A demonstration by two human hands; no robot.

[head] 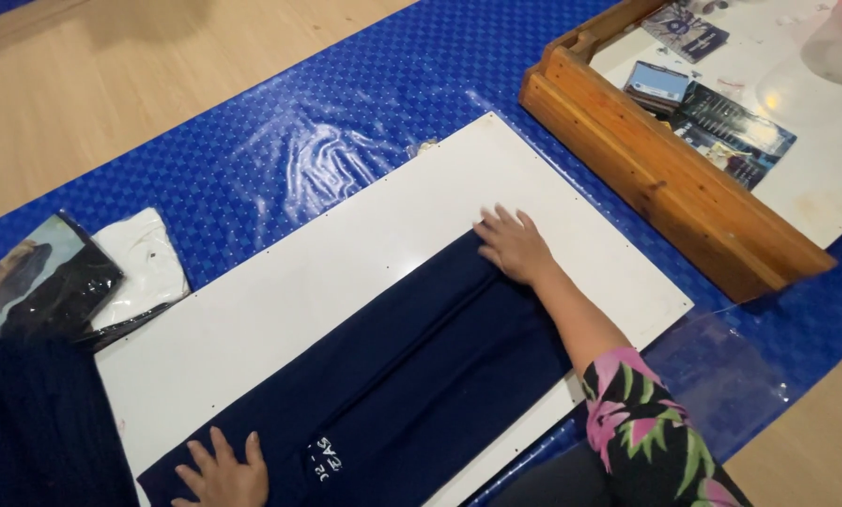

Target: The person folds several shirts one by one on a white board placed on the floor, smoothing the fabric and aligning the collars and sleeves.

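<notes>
Both hands are working a navy garment (411,376) that is lying flat along the white board (346,244), which is sitting on the blue mat (346,122). The right hand (513,246) is pressing down at the far end of the cloth, fingers slightly spread and flat, not clamped on anything. The left hand (224,469) is pressing at the near end, fingers splayed wide on the fabric, just beside some small white lettering.

The garment is lying in a long narrow strip with a fold line running down its middle, so this looks like the smoothing stage of a fold, with both palms flattening the panel. The next move probably calls for pinching an edge rather than pressing, and for keeping the strip square to the board so the crease is not wandering.

Now the containers. A wooden tray (665,178) is sitting at the far right, touching nothing on the board; inside it a few dark printed cards or packets (721,127) are lying on a pale base. Off to the left, a white folded item in clear wrap (144,263) is lying beside a dark packet (45,282), both on the mat, well apart from the hands.
</notes>
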